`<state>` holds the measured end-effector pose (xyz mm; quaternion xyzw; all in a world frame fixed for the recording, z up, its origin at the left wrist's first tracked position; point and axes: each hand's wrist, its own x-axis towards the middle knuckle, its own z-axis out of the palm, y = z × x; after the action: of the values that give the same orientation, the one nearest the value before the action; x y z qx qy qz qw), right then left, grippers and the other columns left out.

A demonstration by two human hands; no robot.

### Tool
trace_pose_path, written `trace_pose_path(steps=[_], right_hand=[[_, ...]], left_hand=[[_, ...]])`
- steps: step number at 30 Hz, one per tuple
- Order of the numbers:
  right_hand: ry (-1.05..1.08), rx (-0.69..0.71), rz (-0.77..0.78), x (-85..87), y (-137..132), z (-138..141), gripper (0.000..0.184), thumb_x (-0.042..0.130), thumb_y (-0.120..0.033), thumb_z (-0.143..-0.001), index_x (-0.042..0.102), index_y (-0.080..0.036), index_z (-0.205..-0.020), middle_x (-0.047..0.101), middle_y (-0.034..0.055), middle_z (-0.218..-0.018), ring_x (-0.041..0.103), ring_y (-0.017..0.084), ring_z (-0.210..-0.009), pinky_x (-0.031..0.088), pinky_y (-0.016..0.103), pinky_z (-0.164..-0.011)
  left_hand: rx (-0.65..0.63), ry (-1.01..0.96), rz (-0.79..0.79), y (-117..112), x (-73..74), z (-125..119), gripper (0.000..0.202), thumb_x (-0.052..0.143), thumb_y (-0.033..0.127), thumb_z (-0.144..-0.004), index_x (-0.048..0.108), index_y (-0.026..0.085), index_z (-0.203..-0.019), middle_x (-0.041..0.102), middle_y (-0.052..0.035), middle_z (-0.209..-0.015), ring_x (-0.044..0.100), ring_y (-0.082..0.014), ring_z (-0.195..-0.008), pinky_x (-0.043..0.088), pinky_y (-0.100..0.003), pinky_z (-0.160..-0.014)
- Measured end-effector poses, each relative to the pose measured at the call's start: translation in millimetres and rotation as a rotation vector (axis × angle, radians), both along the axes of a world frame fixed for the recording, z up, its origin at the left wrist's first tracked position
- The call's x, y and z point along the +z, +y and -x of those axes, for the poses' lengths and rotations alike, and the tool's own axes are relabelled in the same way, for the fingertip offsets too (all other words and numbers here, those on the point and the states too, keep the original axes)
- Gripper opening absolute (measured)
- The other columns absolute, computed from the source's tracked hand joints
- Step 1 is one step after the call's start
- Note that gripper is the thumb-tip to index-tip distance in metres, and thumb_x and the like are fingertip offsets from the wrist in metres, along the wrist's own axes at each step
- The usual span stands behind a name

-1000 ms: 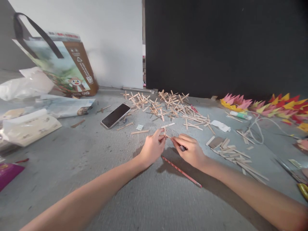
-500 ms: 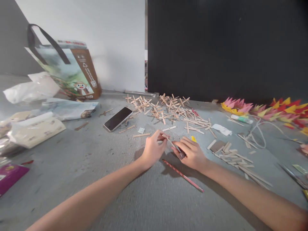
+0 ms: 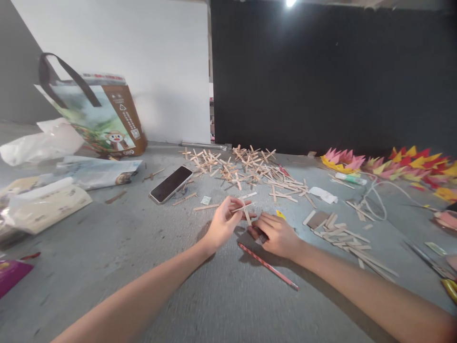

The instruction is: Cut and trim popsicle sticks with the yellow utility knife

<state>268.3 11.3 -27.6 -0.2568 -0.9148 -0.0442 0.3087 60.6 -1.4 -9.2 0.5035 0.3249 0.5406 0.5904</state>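
Note:
My left hand [image 3: 223, 221] pinches a small cross made of two wooden sticks [image 3: 244, 209], lifted a little off the grey surface. My right hand [image 3: 276, 233] rests on the surface just right of it, fingers curled over a small dark object [image 3: 261, 237] I cannot make out. A red striped pencil [image 3: 268, 259] lies on the surface under my right wrist. A small yellow piece [image 3: 280, 214] shows behind my right hand.
A heap of stick crosses [image 3: 235, 164] lies further back, loose flat sticks [image 3: 342, 233] to the right, a phone [image 3: 170, 184] to the left. A paper bag [image 3: 96, 114], plastic wrappers [image 3: 43, 200], colourful paper flowers [image 3: 392, 164], a white cable [image 3: 374, 200] and a glue tube [image 3: 348, 178] surround.
My left hand has lifted the stick cross away from my right hand. My right hand has sunk to the surface. The camera has tilted up slightly.

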Motion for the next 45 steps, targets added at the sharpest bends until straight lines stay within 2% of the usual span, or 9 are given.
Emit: trace_pose_path(steps=[5, 12, 17, 24, 30, 34, 38, 43, 45], right_hand=[[-0.001, 0.004, 0.02, -1.7, 0.7, -0.3, 0.021, 0.055, -0.017, -0.102, 0.055, -0.022, -0.081, 0.061, 0.0025, -0.072, 0.058, 0.019, -0.072, 0.039, 0.031, -0.066], [-0.003, -0.211, 0.248, 11.1, 4.3, -1.6, 0.036, 0.066, -0.053, -0.097, 0.054, -0.02, -0.106, 0.065, 0.0073, -0.094, 0.063, 0.025, -0.086, 0.046, 0.034, -0.071], [-0.039, -0.328, 0.227, 12.1, 25.2, 0.2, 0.022, 0.052, -0.041, -0.106, 0.06, -0.021, -0.1, 0.064, 0.0093, -0.1, 0.061, 0.027, -0.099, 0.05, 0.04, -0.084], [-0.076, -0.412, 0.223, 5.5, 84.4, 6.8, 0.026, 0.056, -0.021, -0.101, 0.068, -0.019, -0.125, 0.061, 0.0145, -0.122, 0.052, 0.031, -0.119, 0.044, 0.046, -0.105], [-0.051, -0.469, 0.308, -7.6, 114.2, 14.4, 0.004, 0.071, -0.023, -0.092, 0.075, -0.021, -0.092, 0.064, 0.0097, -0.113, 0.052, 0.029, -0.111, 0.04, 0.045, -0.102], [-0.005, -0.504, 0.38, -17.4, 119.7, 13.1, 0.006, 0.073, -0.021, -0.088, 0.071, -0.02, -0.082, 0.065, 0.0101, -0.103, 0.054, 0.03, -0.108, 0.039, 0.044, -0.095], [0.056, -0.432, 0.425, -12.7, 111.2, 11.3, 0.011, 0.066, -0.019, -0.091, 0.065, -0.02, -0.08, 0.069, 0.008, -0.094, 0.059, 0.026, -0.098, 0.04, 0.042, -0.093], [0.266, -0.289, 0.427, 11.7, 78.3, 19.8, 0.016, 0.043, -0.031, -0.108, 0.056, -0.024, -0.104, 0.067, 0.002, -0.084, 0.062, 0.019, -0.077, 0.048, 0.034, -0.082], [0.532, -0.082, 0.578, 17.4, 64.9, 26.3, 0.016, 0.051, -0.039, -0.106, 0.056, -0.024, -0.106, 0.068, 0.0012, -0.082, 0.064, 0.018, -0.074, 0.051, 0.032, -0.077]], left_hand=[[-0.075, -0.07, 0.131, 8.0, -2.4, 1.7, 0.047, 0.08, 0.05, -0.084, 0.05, 0.022, -0.107, 0.079, -0.0111, -0.102, 0.079, -0.0246, -0.089, 0.061, -0.038, -0.085], [-0.022, -0.231, 0.223, 22.0, -7.3, 11.3, 0.041, 0.084, 0.039, -0.08, 0.059, 0.019, -0.105, 0.075, -0.0046, -0.092, 0.074, -0.0159, -0.075, 0.057, -0.029, -0.076], [0.029, -0.317, 0.281, 26.7, -10.8, 10.6, 0.034, 0.085, 0.027, -0.072, 0.06, 0.019, -0.095, 0.057, 0.006, -0.068, 0.049, -0.0045, -0.049, 0.036, -0.017, -0.05], [0.028, -0.321, 0.344, 31.6, -14.3, 10.4, 0.023, 0.078, 0.028, -0.076, 0.063, 0.015, -0.088, 0.051, 0.0051, -0.064, 0.038, -0.0028, -0.046, 0.026, -0.016, -0.048], [0.002, -0.332, 0.344, 30.3, -12.2, 10.9, 0.029, 0.081, 0.032, -0.074, 0.063, 0.015, -0.088, 0.053, 0.0044, -0.066, 0.04, -0.0034, -0.047, 0.026, -0.017, -0.048], [0.009, -0.343, 0.331, 31.9, -15.3, 8.6, 0.036, 0.087, 0.035, -0.072, 0.059, 0.016, -0.085, 0.055, 0.0038, -0.066, 0.044, -0.0045, -0.05, 0.03, -0.017, -0.05], [0.059, -0.346, 0.302, 34.9, -20.7, 6.8, 0.036, 0.089, 0.034, -0.072, 0.061, 0.016, -0.086, 0.058, 0.0034, -0.066, 0.048, -0.0053, -0.051, 0.034, -0.017, -0.051], [0.115, -0.348, 0.311, 35.2, -22.8, 7.9, 0.031, 0.087, 0.031, -0.075, 0.064, 0.014, -0.086, 0.065, -0.0009, -0.071, 0.055, -0.0069, -0.055, 0.041, -0.019, -0.056], [0.126, -0.337, 0.285, 34.3, -22.4, 8.5, 0.03, 0.086, 0.031, -0.076, 0.065, 0.013, -0.088, 0.067, -0.0026, -0.073, 0.059, -0.0086, -0.057, 0.045, -0.02, -0.059]])
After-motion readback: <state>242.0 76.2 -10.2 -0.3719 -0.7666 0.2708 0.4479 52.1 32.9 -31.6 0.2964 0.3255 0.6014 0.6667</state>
